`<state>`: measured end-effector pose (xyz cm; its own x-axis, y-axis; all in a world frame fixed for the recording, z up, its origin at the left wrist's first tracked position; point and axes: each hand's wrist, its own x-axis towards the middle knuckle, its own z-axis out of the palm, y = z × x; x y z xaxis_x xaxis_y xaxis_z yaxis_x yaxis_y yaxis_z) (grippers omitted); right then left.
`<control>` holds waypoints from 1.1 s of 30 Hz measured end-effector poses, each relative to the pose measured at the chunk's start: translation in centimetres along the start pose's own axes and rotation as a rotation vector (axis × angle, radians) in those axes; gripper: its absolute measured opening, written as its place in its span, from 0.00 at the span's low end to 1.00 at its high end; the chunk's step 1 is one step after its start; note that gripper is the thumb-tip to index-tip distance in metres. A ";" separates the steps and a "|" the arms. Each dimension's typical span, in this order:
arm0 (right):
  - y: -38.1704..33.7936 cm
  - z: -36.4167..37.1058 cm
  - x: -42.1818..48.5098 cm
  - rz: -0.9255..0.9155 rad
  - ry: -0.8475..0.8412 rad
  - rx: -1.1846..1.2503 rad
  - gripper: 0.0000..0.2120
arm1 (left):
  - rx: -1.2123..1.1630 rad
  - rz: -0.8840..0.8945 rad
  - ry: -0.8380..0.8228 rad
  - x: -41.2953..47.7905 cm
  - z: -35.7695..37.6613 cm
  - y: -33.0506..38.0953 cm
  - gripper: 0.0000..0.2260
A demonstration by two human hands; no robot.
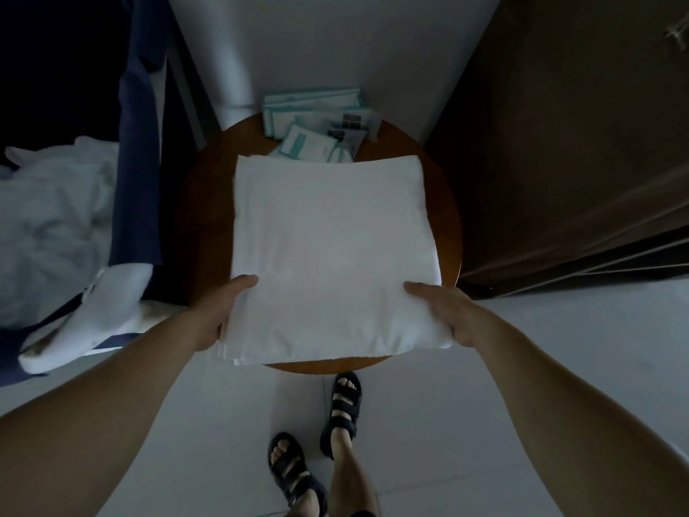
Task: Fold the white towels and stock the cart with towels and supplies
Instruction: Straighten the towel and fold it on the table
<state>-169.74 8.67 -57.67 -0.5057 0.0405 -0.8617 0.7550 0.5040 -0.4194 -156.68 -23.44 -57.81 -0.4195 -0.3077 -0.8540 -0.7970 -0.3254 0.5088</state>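
- Left hand (223,311) and right hand (443,311) each grip a near corner of the folded towel (332,255), mid-frame on the round desk (449,225).
- Uneven lifting could spill its stacked layers open.

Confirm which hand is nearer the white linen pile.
Left. The left hand grips the folded towel's near-left corner, toward the linen pile; the right hand grips the near-right corner, farther off.

Round table (445,203) — towel (332,251), packets (317,117).
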 end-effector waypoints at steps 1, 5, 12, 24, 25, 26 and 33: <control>-0.4 -0.3 0.2 -0.001 -0.031 -0.004 0.39 | -0.010 0.001 0.000 0.1 0.3 0.4 0.09; -2.3 -1.0 1.8 -0.043 -0.095 0.057 0.37 | -0.048 0.003 0.048 1.8 1.0 2.5 0.21; -5.6 0.2 4.4 -0.203 0.044 0.239 0.32 | -0.029 0.191 0.143 4.1 1.3 5.3 0.29; -11.0 -0.8 -0.1 -0.674 0.170 0.202 0.17 | -0.106 0.649 0.272 -1.4 2.6 7.8 0.12; -10.9 -0.9 0.7 -0.629 0.162 0.233 0.19 | -0.095 0.636 0.283 -0.8 2.5 7.5 0.13; -10.5 -0.9 1.7 -0.568 0.144 0.248 0.20 | -0.079 0.602 0.290 0.2 2.4 7.2 0.14; -5.9 -0.6 5.7 -0.306 0.078 0.154 0.44 | -0.028 0.328 0.172 3.2 1.8 2.8 0.21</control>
<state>-177.33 6.48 -59.92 -0.7441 -0.0231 -0.6676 0.6147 0.3674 -0.6979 -161.02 -23.70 -59.32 -0.5695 -0.5445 -0.6157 -0.6194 -0.2081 0.7570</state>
